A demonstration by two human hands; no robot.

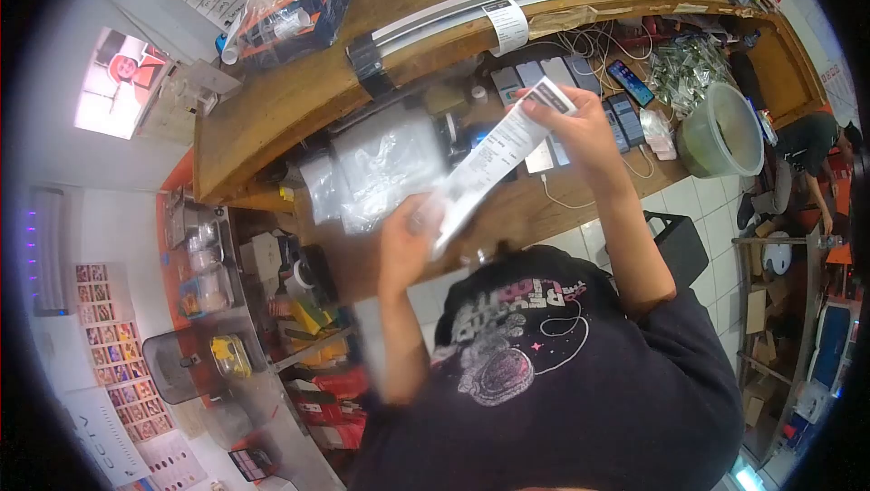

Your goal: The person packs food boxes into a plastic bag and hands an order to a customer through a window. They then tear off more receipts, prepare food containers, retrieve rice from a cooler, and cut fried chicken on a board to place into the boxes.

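Printed paper strip [497, 157] was up over the desk [566, 199], right hand [580, 124] pinching its top end, left hand [408, 233] blurred at the lower end so I couldn't tell how tightly, probably to hold it straight. Phones [630, 83] sat near cables [594, 42], likely for charging, with tiled floor [709, 214] beyond the desk.

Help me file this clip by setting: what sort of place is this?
Probably a small shop's packing or work area: several phones and clear plastic bags lie on the wooden table, and the right hand holds a printed paper strip.
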